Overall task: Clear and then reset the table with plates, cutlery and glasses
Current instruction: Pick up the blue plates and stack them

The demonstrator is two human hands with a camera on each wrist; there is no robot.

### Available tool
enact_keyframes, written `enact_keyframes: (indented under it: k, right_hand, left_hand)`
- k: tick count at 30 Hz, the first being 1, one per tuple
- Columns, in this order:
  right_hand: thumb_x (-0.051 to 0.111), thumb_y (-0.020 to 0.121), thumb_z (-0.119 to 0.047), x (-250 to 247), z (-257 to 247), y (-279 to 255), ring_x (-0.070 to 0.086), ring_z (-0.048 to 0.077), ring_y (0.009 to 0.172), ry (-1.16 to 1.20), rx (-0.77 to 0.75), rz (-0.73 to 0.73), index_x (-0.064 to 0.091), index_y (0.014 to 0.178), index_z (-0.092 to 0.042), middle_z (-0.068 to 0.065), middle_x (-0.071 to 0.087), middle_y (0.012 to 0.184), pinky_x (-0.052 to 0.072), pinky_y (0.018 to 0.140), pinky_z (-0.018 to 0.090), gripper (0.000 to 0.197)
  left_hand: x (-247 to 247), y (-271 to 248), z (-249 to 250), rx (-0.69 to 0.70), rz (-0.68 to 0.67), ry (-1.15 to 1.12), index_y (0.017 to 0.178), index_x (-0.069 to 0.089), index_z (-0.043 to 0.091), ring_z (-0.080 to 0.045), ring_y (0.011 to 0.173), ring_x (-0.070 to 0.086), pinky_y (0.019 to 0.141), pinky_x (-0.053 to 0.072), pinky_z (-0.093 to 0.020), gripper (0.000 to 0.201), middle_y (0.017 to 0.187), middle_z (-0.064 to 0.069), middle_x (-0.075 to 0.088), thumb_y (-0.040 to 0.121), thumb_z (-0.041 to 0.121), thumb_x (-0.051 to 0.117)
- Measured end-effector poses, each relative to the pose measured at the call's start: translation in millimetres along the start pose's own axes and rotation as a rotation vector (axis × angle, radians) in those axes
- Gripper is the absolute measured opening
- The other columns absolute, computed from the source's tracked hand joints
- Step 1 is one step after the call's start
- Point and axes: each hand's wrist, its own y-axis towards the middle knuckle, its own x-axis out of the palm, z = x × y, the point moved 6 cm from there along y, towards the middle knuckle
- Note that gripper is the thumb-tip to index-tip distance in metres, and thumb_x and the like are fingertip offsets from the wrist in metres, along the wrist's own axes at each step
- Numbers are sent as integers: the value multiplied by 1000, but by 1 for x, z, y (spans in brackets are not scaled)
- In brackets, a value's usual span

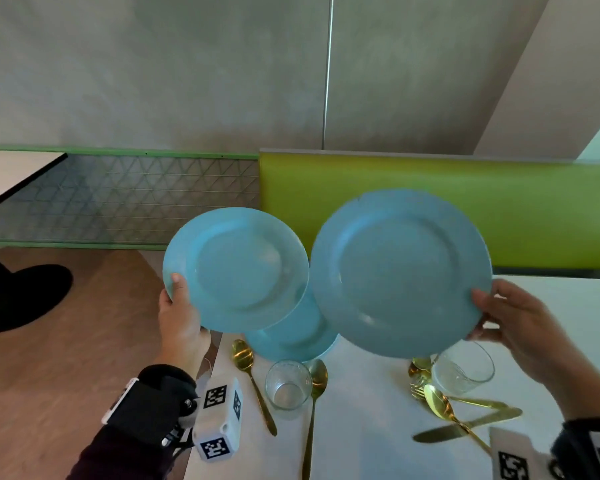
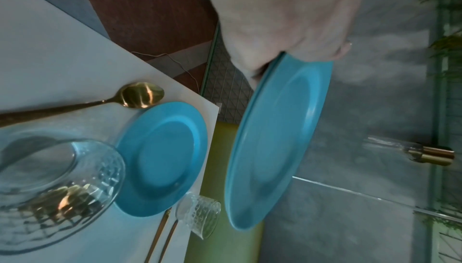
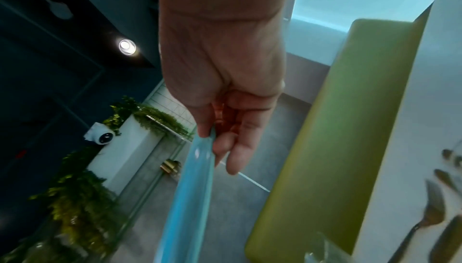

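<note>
A white table stands before a green bench back and a grey wall, with wood flooring to the left. Above the table, a person holds up two blue plates, tilted to face the head camera. The left hand grips the smaller plate at its lower-left rim, thumb on the face and fingers curled behind. The right hand pinches the larger plate at its right rim, thumb in front, fingers behind the edge. The two raised plates sit rim to rim; whether they touch cannot be told. A third blue plate lies flat on the table beneath them. Near it rest two gold spoons and a clear glass. To the right, a second glass stands beside gold cutlery, including a fork, a spoon and a knife.
</note>
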Motion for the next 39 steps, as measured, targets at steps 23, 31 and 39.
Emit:
enact_keyframes:
  k: [23, 31, 39]
  right_hand:
    - [41, 96, -40, 156, 36, 87, 50, 15, 54, -561, 55, -114, 60, 96, -21, 4, 57, 76, 47, 44, 28, 27]
    - [54, 92, -25, 145, 172, 109, 56, 25, 65, -789, 559, -152, 51, 98, 3, 16, 57, 85, 54, 59, 34, 29]
    - [58, 89, -16, 149, 221, 125, 37, 18, 45, -480, 651, -92, 53, 81, 3, 11, 43, 56, 31, 43, 22, 21]
  left_hand:
    - [-7, 19, -12, -149, -101, -108, 117, 51, 29, -25, 102, 63, 84, 53, -47, 34, 118, -5, 63, 89, 11, 57]
    - [-35, 43, 2, -85, -12, -119, 119, 50, 34, -20, 98, 61, 83, 51, -49, 31, 106, 4, 63, 96, 15, 49]
    - [-52, 62, -8, -82, 75, -110, 105, 55, 35, -18, 90, 62, 73, 51, -43, 20, 102, 5, 64, 97, 20, 45]
